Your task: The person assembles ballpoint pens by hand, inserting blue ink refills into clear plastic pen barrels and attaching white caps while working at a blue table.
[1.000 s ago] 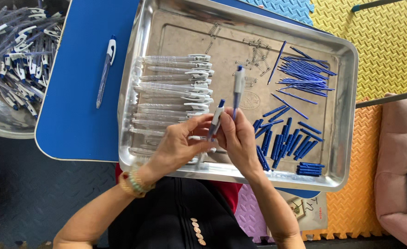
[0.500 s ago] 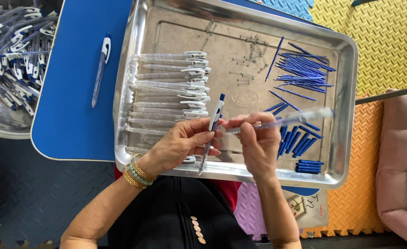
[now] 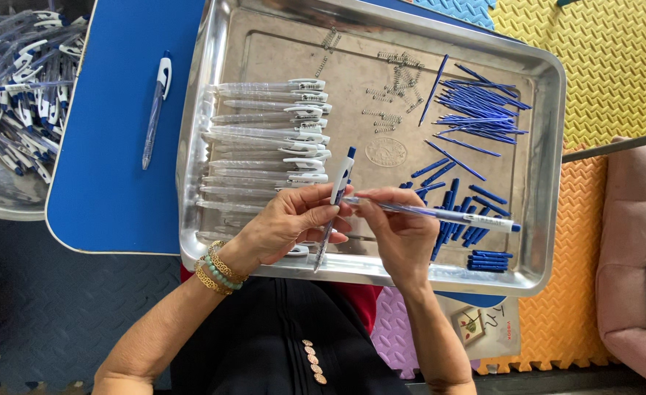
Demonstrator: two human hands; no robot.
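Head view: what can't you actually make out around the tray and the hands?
- Pen tip where the two pens meet: hidden between the left hand and right hand.
- Springs in the tray: too small to count.
- Bowl of pens: cut off by the left edge.
- Print on the barrels: too small.
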